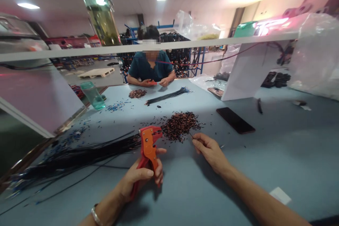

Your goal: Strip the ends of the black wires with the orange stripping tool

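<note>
My left hand (143,178) is closed around the handles of an orange wire stripper (148,144), held upright with its jaws toward a pile of short stripped wire pieces (180,124). My right hand (209,148) pinches a thin short wire piece at the pile's near right edge. A long bundle of black wires (79,155) lies on the blue table (278,155) to the left, its ends close to the stripper's jaws.
A black phone (235,120) lies right of the pile. Across the table a person in a teal shirt (150,67) works with a smaller pile (137,93) and wire bundle (168,96). A green bottle (92,95) and white divider panels (251,70) stand nearby.
</note>
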### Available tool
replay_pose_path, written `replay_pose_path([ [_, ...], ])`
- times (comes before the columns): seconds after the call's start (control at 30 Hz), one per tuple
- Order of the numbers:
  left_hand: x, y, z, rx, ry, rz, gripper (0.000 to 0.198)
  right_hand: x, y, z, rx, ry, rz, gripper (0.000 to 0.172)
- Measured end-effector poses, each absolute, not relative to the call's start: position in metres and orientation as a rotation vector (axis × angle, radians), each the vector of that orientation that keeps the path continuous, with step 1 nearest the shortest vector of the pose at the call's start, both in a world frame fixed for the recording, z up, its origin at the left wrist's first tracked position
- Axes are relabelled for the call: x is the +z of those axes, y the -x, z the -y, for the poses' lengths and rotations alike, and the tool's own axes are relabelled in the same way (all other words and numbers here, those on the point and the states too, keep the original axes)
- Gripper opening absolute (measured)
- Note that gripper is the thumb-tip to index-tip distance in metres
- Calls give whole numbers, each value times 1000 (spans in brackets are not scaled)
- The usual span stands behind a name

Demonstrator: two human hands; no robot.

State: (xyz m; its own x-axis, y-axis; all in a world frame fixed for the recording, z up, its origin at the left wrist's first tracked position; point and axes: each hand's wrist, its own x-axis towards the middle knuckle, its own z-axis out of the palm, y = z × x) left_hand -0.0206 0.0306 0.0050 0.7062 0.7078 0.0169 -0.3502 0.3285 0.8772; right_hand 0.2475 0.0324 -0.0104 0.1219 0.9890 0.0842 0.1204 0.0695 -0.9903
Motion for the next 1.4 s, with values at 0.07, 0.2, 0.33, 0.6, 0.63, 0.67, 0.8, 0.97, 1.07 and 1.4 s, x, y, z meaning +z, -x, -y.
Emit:
replay_pose_path([
  [0.07, 5, 20, -31, 720, -1016, -409, 58, -6, -246, -36, 1014, 1297, 1231, 32],
  [0.2, 5, 20, -31, 725, -996, -412, 57, 31, -245, -43, 1056, 1305, 1250, 29],
  [0.33, 7, 19, -30, 724, -988, -419, 56, 80, -236, -29, 637, 1227, 1482, 22],
  [0.6, 4, 20, -29, 728, -1025, -395, 54, 43, -209, 3, 247, 1173, 2049, 26],
  [0.63, 3, 21, -29, 732, -1046, -388, 54, 35, -208, 2, 314, 1178, 1963, 24],
  [0.67, 2, 22, -29, 741, -1069, -391, 54, 28, -208, 2, 379, 1168, 1904, 22],
  [0.8, 2, 25, -27, 824, -1210, -496, 56, 14, -205, 2, 519, 1127, 1861, 20],
  [0.97, 6, 26, -25, 995, -1719, -846, 41, 18, -207, 3, 619, 1193, 1719, 21],
  [1.07, 10, 24, -23, 1019, -2044, -933, 34, 19, -213, -1, 634, 1247, 1623, 23],
  [1.4, 11, 19, -18, 906, -2283, -1033, 53, 2, -214, -3, 221, 1011, 1774, 14],
])
